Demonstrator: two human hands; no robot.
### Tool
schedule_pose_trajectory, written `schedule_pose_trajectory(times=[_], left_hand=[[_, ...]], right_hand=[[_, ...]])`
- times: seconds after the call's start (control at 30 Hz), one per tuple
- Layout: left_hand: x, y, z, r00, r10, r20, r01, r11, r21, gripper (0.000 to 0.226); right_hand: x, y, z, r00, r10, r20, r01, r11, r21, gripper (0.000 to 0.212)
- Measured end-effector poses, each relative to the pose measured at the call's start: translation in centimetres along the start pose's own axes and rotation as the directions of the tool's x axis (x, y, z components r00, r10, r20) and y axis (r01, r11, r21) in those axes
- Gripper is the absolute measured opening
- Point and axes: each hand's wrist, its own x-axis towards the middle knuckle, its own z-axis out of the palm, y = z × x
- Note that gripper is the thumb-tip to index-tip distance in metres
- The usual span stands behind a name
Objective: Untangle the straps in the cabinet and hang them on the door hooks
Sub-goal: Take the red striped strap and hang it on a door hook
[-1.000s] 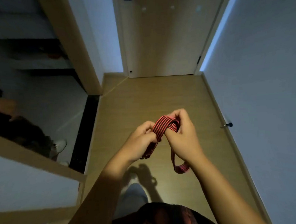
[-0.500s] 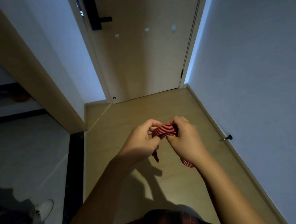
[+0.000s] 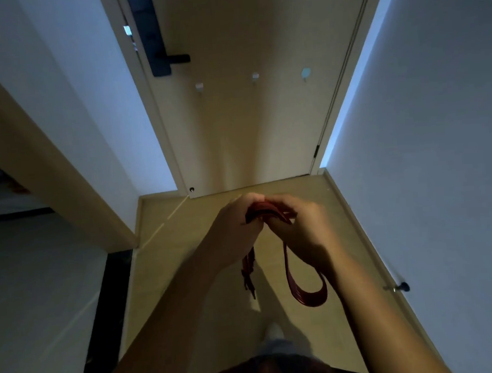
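Clasping the bunched top of the red strap (image 3: pixel 313 302) before the door (image 3: pixel 250 129), left hand (image 3: pixel 235 229) and right hand (image 3: pixel 304 229) each have a closed grip on it, its loop hanging floorward, the hooks (image 3: pixel 255 77) well above, about equally near both hands.

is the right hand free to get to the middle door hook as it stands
Probably yes: the path from the right hand to the middle hook looks open and the hook is bare, though the hand grips the strap.

Dim hallway; white walls (image 3: pixel 435 119), pale wood floor (image 3: pixel 173 235), black threshold strip (image 3: pixel 104 307).
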Motion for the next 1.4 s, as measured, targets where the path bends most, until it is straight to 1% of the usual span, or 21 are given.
schedule_pose_trajectory(times=[0.07, 0.1, 0.13, 0.23, 0.27, 0.33, 0.4, 0.5, 0.6, 0.7, 0.8, 0.9, 0.97, 1.03, 1.1, 1.2, 1.27, 1.4], left_hand=[[3.5, 0.3, -0.5, 1.0, 0.02, -0.02, -0.02, 1.0, 0.009, 0.03], [5.2, 0.4, -0.8, 0.999, 0.027, -0.035, -0.027, 0.999, 0.019, 0.031], [6.9, 0.6, -1.0, 0.998, 0.036, -0.054, -0.035, 0.999, 0.035, 0.03], [11.4, 0.5, -1.4, 0.981, 0.118, -0.154, -0.102, 0.989, 0.104, 0.021], [12.7, 0.3, -1.5, 0.968, 0.122, -0.219, -0.096, 0.987, 0.127, 0.025], [15.1, -0.1, -1.9, 0.925, 0.104, -0.366, -0.047, 0.986, 0.161, 0.037], [17.4, -0.3, -2.6, 0.872, 0.176, -0.458, -0.09, 0.975, 0.204, 0.033], [21.1, -1.0, -4.4, 0.809, 0.306, -0.502, -0.171, 0.939, 0.297, 0.028], [25.0, -2.2, -6.5, 0.757, 0.355, -0.548, -0.221, 0.929, 0.296, 0.03], [29.4, -3.1, -9.3, 0.748, 0.368, -0.553, -0.275, 0.929, 0.247, 0.034], [33.8, -3.8, -12.8, 0.783, 0.375, -0.496, -0.311, 0.927, 0.209, 0.033], [38.2, -4.5, -16.7, 0.842, 0.305, -0.446, -0.251, 0.951, 0.179, 0.031], [41.0, -5.0, -19.1, 0.86, 0.28, -0.427, -0.222, 0.958, 0.182, 0.032], [43.6, -5.3, -21.3, 0.862, 0.276, -0.424, -0.218, 0.959, 0.18, 0.032], [46.1, -5.4, -23.1, 0.855, 0.282, -0.435, -0.237, 0.959, 0.155, 0.029], [49.5, -5.1, -25.3, 0.824, 0.291, -0.485, -0.263, 0.956, 0.128, 0.026], [51.7, -4.9, -26.7, 0.804, 0.294, -0.516, -0.284, 0.954, 0.102, 0.025], [55.6, -4.2, -29.5, 0.746, 0.37, -0.553, -0.353, 0.925, 0.143, 0.025]], right_hand=[[3.3, 0.7, -1.8, 0.983, -0.175, -0.047, 0.173, 0.983, -0.059, 0.031], [4.9, 1.1, -2.5, 0.967, -0.242, -0.074, 0.237, 0.969, -0.077, 0.03], [6.5, 1.3, -3.1, 0.958, -0.273, -0.088, 0.265, 0.96, -0.096, 0.027], [11.3, 2.4, -4.3, 0.945, -0.292, -0.147, 0.259, 0.943, -0.207, 0.016], [12.9, 2.8, -4.5, 0.933, -0.31, -0.181, 0.26, 0.931, -0.255, 0.016], [16.1, 3.4, -4.5, 0.916, -0.331, -0.227, 0.259, 0.92, -0.293, 0.019], [19.1, 3.8, -4.4, 0.918, -0.328, -0.223, 0.266, 0.926, -0.269, 0.023], [23.4, 3.6, -4.3, 0.903, -0.373, -0.215, 0.328, 0.919, -0.219, 0.026], [27.9, 2.9, -4.1, 0.901, -0.384, -0.202, 0.354, 0.92, -0.17, 0.029], [33.1, 2.0, -3.7, 0.892, -0.397, -0.215, 0.384, 0.918, -0.102, 0.025], [38.6, 0.9, -3.2, 0.875, -0.424, -0.236, 0.413, 0.906, -0.095, 0.023], [44.1, -0.7, -2.7, 0.841, -0.453, -0.296, 0.445, 0.89, -0.1, 0.022], [47.7, -1.7, -2.4, 0.807, -0.484, -0.338, 0.473, 0.873, -0.122, 0.021], [51.1, -2.8, -2.2, 0.806, -0.47, -0.36, 0.466, 0.879, -0.105, 0.022], [54.2, -3.9, -2.3, 0.813, -0.447, -0.374, 0.455, 0.888, -0.074, 0.023], [58.4, -5.6, -2.8, 0.848, -0.377, -0.372, 0.4, 0.916, -0.016, 0.024], [60.9, -6.6, -3.2, 0.847, -0.368, -0.384, 0.393, 0.919, -0.016, 0.026], [65.2, -8.4, -4.1, 0.838, -0.375, -0.395, 0.405, 0.914, -0.01, 0.028]])
